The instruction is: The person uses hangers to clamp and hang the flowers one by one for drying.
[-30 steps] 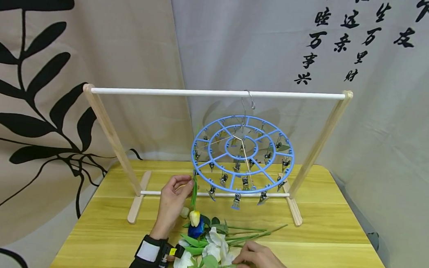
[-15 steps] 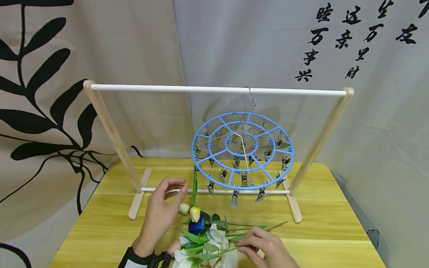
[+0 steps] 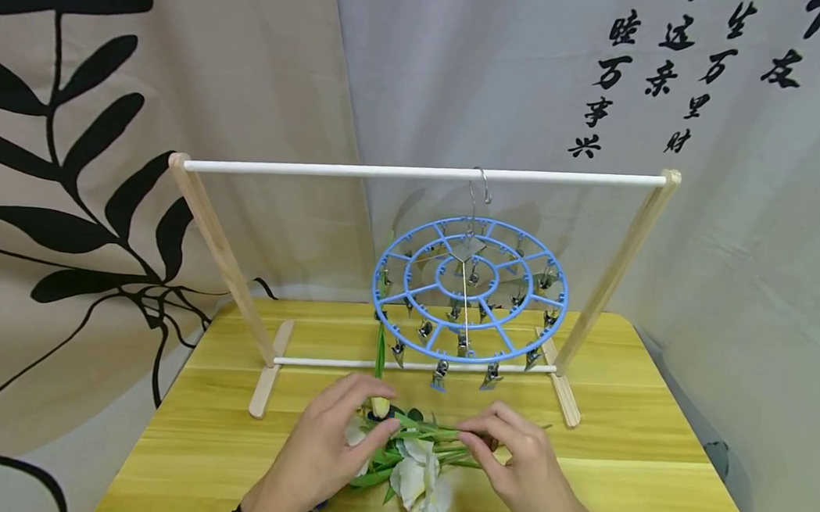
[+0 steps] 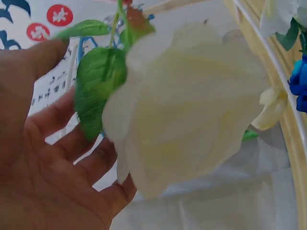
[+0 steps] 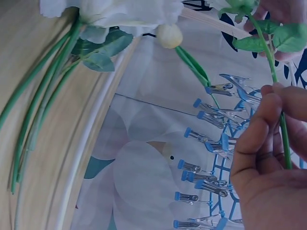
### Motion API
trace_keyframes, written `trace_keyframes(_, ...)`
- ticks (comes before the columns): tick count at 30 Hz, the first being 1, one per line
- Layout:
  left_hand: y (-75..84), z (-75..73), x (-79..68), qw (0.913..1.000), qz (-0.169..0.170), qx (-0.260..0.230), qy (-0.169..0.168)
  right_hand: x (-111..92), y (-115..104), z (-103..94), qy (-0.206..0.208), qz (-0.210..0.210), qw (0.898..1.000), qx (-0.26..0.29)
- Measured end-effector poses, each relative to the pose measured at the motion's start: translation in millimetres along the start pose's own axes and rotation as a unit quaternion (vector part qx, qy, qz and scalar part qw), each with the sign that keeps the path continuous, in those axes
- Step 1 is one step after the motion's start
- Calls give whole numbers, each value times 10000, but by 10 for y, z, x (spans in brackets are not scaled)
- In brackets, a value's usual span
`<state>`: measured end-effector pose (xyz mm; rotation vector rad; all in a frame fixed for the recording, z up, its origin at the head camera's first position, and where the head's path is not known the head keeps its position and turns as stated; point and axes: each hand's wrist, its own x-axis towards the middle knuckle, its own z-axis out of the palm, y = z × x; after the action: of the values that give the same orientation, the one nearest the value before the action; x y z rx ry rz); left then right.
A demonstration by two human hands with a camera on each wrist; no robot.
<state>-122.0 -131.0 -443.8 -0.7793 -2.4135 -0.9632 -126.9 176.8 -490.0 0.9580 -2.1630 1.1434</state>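
Observation:
My right hand (image 3: pixel 520 462) pinches the green stem (image 5: pixel 270 60) of a white artificial flower (image 4: pixel 187 105) between thumb and fingers. My left hand (image 3: pixel 328 447) is by that flower's head, its fingers spread and loosely bent; in the left wrist view the bloom and a green leaf (image 4: pixel 98 88) cover part of the fingers. A pale yellow tulip (image 5: pixel 169 36) hangs head down from a clip of the round blue clip hanger (image 3: pixel 460 359). Under and between the hands lie more flowers, among them a white one (image 3: pixel 411 475) and a blue rose (image 4: pixel 300 86).
The hanger hooks over the white top bar (image 3: pixel 302 169) of a wooden rack (image 3: pixel 220 248) standing on the wooden table (image 3: pixel 636 473). Several metal clips (image 5: pixel 189 166) with blue tips dangle under its rings. A printed curtain (image 3: pixel 477 72) hangs behind.
My left hand has let go of the tulip's stem at the hanger and come down to the right, beside the white flower. My right hand has lifted its stem slightly. The hanger has turned a little.

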Motion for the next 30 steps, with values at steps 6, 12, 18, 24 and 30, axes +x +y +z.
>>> trace_keyframes(6, 19, 73, -20, 9972, 484, 469, -318, 72, -20, -8, 89, -26, 10000, 2)
trace_keyframes(12, -16, 121, -30, 9956, 635, 598, -339, 94, -44, -13, 145, 18, 9999, -29)
trace_keyframes(18, -25, 134, -43, 9963, 556, 472, -457, 112, -78, -6, 158, 83, 9998, -48)
trace_keyframes(24, -34, 117, -76, 9968, 181, 178, -758, 119, -99, 8, 120, 171, 9998, 5)
trace_keyframes(30, -67, 111, -124, 9972, -79, -32, -742, 138, -104, 40, 183, 80, 9998, 14)
